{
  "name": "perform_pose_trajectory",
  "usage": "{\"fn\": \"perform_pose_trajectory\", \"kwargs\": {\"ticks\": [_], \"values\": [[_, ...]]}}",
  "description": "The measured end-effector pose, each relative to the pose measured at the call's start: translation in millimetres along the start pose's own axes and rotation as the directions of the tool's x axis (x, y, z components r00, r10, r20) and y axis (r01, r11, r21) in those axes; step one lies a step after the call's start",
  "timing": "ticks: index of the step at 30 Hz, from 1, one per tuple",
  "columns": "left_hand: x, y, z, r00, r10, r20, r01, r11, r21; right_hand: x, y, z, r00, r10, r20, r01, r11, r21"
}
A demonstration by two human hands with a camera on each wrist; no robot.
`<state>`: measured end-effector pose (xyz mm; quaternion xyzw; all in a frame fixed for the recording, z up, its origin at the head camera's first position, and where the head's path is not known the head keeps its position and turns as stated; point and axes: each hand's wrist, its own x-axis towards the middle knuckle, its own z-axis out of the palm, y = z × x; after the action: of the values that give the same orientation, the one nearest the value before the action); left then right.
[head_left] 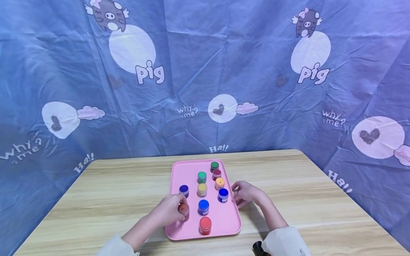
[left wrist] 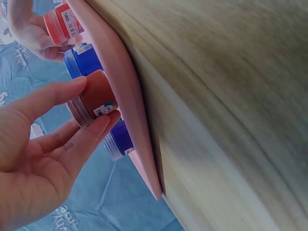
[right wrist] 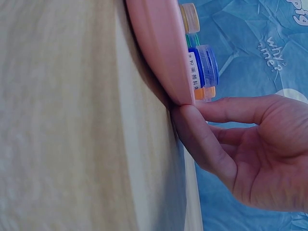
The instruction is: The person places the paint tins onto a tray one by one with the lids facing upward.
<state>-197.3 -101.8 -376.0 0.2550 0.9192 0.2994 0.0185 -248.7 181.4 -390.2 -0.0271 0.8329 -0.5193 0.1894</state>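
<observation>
A pink tray (head_left: 224, 224) lies on the table with several small paint jars standing on it. At its left side my left hand (head_left: 167, 210) grips a reddish-brown paint jar (left wrist: 97, 94) between thumb and fingers; the jar is upright, close over the tray. On the opposite side my right hand (head_left: 247, 193) pinches the tray's rim between thumb and fingers, as the right wrist view shows. Nearest the brown jar are a dark blue jar (head_left: 184, 191) behind it and a blue jar (head_left: 203, 207) to its right. A red jar (head_left: 205, 225) stands near the tray's front edge.
Farther back on the tray are a yellow jar (head_left: 202, 190), a green jar (head_left: 202, 177), a dark green jar (head_left: 214, 166), a dark red jar (head_left: 216, 174), an orange jar (head_left: 219, 183) and another blue jar (head_left: 223, 195). A black object (head_left: 258, 248) shows beside the right sleeve.
</observation>
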Motion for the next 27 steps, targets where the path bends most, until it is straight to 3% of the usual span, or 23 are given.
{"fn": "perform_pose_trajectory", "kwargs": {"ticks": [19,27], "values": [[-1.3,-5.1,5.9,1.0,0.021,-0.007,-0.021,1.0,0.02,0.4,2.4,-1.0,1.0,-0.004,0.026,0.003,1.0,0.012],[-1.5,-5.4,-4.1,1.0,0.002,0.023,-0.002,1.0,-0.023,-0.6,-4.0,-4.8,1.0,-0.026,-0.011,0.025,0.998,-0.058]]}}
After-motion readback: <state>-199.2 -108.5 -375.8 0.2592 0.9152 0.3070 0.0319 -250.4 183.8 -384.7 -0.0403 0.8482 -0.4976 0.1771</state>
